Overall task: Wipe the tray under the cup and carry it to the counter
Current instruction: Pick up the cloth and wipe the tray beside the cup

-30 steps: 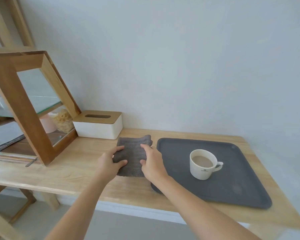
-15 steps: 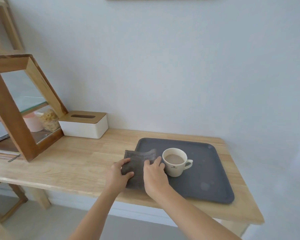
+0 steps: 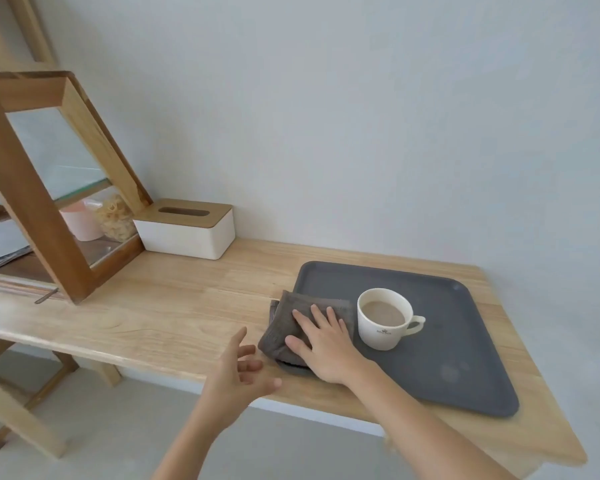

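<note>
A dark grey tray (image 3: pixel 458 368) lies on the right part of the wooden table (image 3: pixel 174 313). A white cup (image 3: pixel 383 332) of milky coffee stands on it, handle pointing right. A folded grey cloth (image 3: pixel 281 327) lies over the tray's left edge. My right hand (image 3: pixel 323 344) presses flat on the cloth, fingers spread, just left of the cup. My left hand (image 3: pixel 239 372) hovers above the table's front edge, left of the cloth, fingers apart and holding nothing.
A white tissue box (image 3: pixel 186 230) with a wooden lid stands at the back against the wall. A wood-and-glass cabinet (image 3: pixel 45 188) with a pink cup and a bag inside fills the left. The table's right edge is close beyond the tray.
My left hand has let go of the cloth and pulled back towards the table's front edge. My right hand now lies flat on the cloth over the tray's left edge.
</note>
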A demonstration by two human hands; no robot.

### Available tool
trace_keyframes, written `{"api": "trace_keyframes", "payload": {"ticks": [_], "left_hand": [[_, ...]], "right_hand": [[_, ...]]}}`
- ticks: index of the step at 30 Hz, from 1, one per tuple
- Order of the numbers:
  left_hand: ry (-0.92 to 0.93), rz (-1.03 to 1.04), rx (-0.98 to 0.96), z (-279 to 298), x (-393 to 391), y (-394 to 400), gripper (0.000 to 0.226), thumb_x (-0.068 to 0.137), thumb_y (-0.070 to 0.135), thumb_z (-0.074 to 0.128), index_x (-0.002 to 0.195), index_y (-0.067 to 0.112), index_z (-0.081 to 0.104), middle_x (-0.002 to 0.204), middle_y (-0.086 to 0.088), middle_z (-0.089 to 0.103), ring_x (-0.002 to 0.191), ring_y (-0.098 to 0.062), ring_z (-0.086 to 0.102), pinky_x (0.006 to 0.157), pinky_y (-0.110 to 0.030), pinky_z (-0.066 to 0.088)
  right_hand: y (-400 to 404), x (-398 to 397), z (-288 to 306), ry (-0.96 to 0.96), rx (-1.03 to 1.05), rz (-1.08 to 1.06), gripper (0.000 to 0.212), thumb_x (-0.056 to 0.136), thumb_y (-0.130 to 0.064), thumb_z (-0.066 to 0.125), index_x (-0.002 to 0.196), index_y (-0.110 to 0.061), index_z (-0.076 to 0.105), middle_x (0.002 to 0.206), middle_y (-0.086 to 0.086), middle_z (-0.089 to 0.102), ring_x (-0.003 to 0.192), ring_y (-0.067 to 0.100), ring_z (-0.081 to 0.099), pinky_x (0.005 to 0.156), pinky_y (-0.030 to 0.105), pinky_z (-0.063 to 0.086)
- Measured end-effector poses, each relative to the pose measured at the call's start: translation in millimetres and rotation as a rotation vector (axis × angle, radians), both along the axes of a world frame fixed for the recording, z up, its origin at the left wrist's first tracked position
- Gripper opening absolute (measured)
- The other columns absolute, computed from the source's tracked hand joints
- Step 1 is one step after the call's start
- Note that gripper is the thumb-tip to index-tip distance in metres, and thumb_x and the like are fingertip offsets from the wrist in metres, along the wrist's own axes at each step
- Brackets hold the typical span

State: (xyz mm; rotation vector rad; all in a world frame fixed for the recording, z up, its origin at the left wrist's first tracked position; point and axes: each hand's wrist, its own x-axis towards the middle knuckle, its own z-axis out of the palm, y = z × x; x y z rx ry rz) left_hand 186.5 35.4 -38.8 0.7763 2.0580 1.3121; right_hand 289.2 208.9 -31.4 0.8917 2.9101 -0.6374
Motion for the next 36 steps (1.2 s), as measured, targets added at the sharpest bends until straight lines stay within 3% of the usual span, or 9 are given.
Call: {"api": "trace_keyframes", "payload": {"ticks": [2,6,9,13,18,30,36], "left_hand": [[-0.023,0.011,0.01,0.8,2.1,4.5,0.103,0.064,0.021,0.089,0.148,0.024,0.03,0.116,0.006,0.063,0.096,-0.014,0.067,0.085,-0.035,0.057],[0.022,0.065,-0.049,6.1,5.7,19.3,0.074,0.073,0.027,0.081,0.138,0.014,0.047,0.099,0.003,0.071,0.084,-0.013,0.071,0.078,-0.029,0.057],[0.079,0.141,-0.118,8.3,7.0,29.0,0.052,0.074,0.031,0.079,0.12,0.013,0.063,0.083,0.005,0.073,0.079,-0.013,0.071,0.079,-0.035,0.058],[0.045,0.162,-0.166,7.8,2.8,37.3,0.027,0.071,0.028,0.081,0.094,0.015,0.072,0.072,0.005,0.074,0.067,-0.011,0.072,0.069,-0.033,0.06],[-0.071,0.12,-0.176,7.8,-7.0,40.9,0.023,0.071,0.019,0.081,0.089,0.009,0.07,0.071,-0.004,0.076,0.057,-0.011,0.072,0.054,-0.023,0.052],[-0.166,0.087,-0.12,4.0,-9.9,39.8,0.02,0.075,0.012,0.079,0.091,0.004,0.068,0.07,-0.008,0.076,0.064,-0.016,0.074,0.056,-0.028,0.053],[-0.154,0.054,-0.132,4.3,-10.8,39.7,0.017,0.077,0.013,0.078,0.088,0.005,0.068,0.065,-0.006,0.075,0.066,-0.016,0.074,0.058,-0.029,0.054]], "right_hand": [[4.6,-6.0,-4.3,-0.002,0.042,-0.029,0.062,0.099,-0.056,0.025,0.155,-0.033,0.011,0.165,0.008,-0.002,0.151,0.033,-0.007,0.121,0.048,0.0],[17.0,-21.7,-5.8,-0.036,0.062,-0.099,0.063,0.1,-0.053,0.024,0.156,-0.028,0.01,0.164,0.01,-0.005,0.151,0.032,-0.009,0.121,0.046,-0.001],[31.2,-34.7,-4.4,-0.063,0.067,-0.136,0.062,0.101,-0.051,0.022,0.156,-0.025,0.009,0.164,0.011,-0.006,0.15,0.032,-0.01,0.121,0.046,-0.003],[51.8,-53.6,-6.0,-0.088,0.076,-0.212,0.062,0.102,-0.05,0.019,0.156,-0.022,0.008,0.164,0.012,-0.009,0.15,0.032,-0.012,0.121,0.047,-0.004],[76.9,-78.3,-7.9,-0.09,0.076,-0.297,0.062,0.102,-0.045,0.019,0.156,-0.014,0.008,0.164,0.009,-0.009,0.15,0.03,-0.013,0.12,0.051,-0.004],[21.4,-50.4,-18.1,-0.026,0.1,-0.207,0.06,0.103,-0.041,0.017,0.156,-0.014,0.005,0.165,0.006,-0.005,0.151,0.027,-0.008,0.121,0.048,-0.003],[50.5,-67.8,-16.4,-0.044,0.087,-0.272,0.061,0.103,-0.042,0.015,0.156,-0.014,0.003,0.165,0.006,-0.006,0.151,0.027,-0.009,0.121,0.048,-0.004]]}}
